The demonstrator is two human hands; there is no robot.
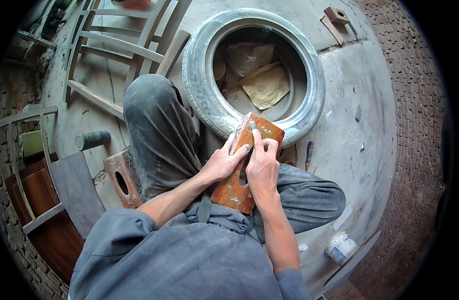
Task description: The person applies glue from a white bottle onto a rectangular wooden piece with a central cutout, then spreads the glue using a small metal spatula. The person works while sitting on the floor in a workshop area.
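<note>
A reddish-brown wooden tissue box (233,194) with pale floral inlay rests tilted in my lap, its far end against the rim of a dusty tire (197,82). My left hand (220,165) is closed on the box's left side, thumb over the top face. Over the far part of the top, my right hand (262,167) pinches a small flat grey piece (253,125), its forefinger pressing it to the wood. What the piece is made of cannot be told. The right hand partly covers the oval opening.
Another tissue box (120,181) stands by my left knee, near a dark green cylinder (92,140). Wooden frames (122,44) lie at the far left. A screwdriver (309,155) and a white tub (341,247) are on the right. Yellowish sandpaper (266,89) lies inside the tire.
</note>
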